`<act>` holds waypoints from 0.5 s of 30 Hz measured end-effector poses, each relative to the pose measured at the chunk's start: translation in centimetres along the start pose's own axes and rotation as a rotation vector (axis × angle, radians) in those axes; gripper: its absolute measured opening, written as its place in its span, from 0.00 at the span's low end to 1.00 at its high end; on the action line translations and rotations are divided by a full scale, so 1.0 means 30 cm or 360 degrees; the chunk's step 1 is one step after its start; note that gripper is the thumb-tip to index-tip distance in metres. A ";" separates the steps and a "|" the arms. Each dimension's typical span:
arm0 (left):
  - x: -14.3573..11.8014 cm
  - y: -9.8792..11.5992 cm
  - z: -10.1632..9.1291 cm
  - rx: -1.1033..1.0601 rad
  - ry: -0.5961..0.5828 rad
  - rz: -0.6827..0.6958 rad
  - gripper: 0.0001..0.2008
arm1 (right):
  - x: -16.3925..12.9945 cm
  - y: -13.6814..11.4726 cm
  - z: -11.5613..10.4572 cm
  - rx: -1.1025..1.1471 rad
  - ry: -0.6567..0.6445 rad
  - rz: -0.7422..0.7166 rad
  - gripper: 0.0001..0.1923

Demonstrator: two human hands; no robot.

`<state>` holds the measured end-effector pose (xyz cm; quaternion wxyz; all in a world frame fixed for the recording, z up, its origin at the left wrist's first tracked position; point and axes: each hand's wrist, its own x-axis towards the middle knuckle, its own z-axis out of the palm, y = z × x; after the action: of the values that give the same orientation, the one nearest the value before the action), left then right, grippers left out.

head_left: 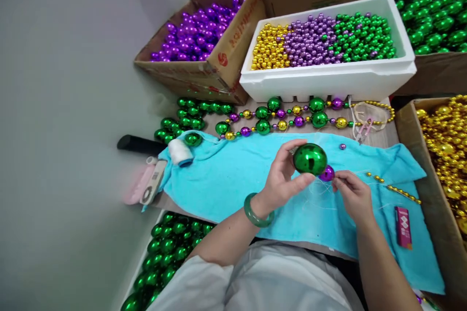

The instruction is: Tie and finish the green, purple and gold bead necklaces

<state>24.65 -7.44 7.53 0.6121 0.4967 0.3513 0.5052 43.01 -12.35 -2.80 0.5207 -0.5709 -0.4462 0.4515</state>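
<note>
**Threading a bead beside the big green ball**

At lower centre of the frame the left hand [282, 175] cups a large green ball [310, 159], fingers curled around it. The right hand [352, 193] pinches something fine, likely thread, beside one purple bead [327, 173] that touches the ball. I judge this to be mid-stringing; the next move calls for a steady pull so the bead seats against the ball.

On the turquoise towel [233, 180] lie one loose purple bead [342, 146], one pink packet [403, 227] at lower right and one white spool [180, 151] at left. Beyond lies one finished strand [284, 119]. Farthest, one white foam box [328, 77] holds three colours; three cardboard boxes hold purple [199, 34], green [434, 5] and gold [445, 155] balls.
</note>
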 end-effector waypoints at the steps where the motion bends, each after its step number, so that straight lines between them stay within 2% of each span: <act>1: -0.013 0.016 0.010 0.0048 -0.0059 0.0053 0.28 | -0.001 -0.006 0.004 0.0032 -0.0037 -0.0022 0.06; 5: -0.050 0.055 0.019 0.0057 -0.0187 0.0146 0.29 | -0.012 -0.024 0.015 0.0155 -0.0166 -0.0022 0.04; 10: -0.066 0.082 -0.022 0.0033 -0.0054 0.0005 0.28 | -0.045 -0.025 0.019 0.0218 -0.0070 0.0009 0.06; 15: -0.066 0.104 -0.071 -0.0298 0.0066 -0.0096 0.24 | -0.072 -0.042 0.050 0.0206 -0.0108 0.0005 0.10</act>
<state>21.36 -8.83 9.83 0.6632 0.4161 0.3299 0.5274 41.08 -14.11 -1.51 0.5403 -0.5212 -0.4326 0.4993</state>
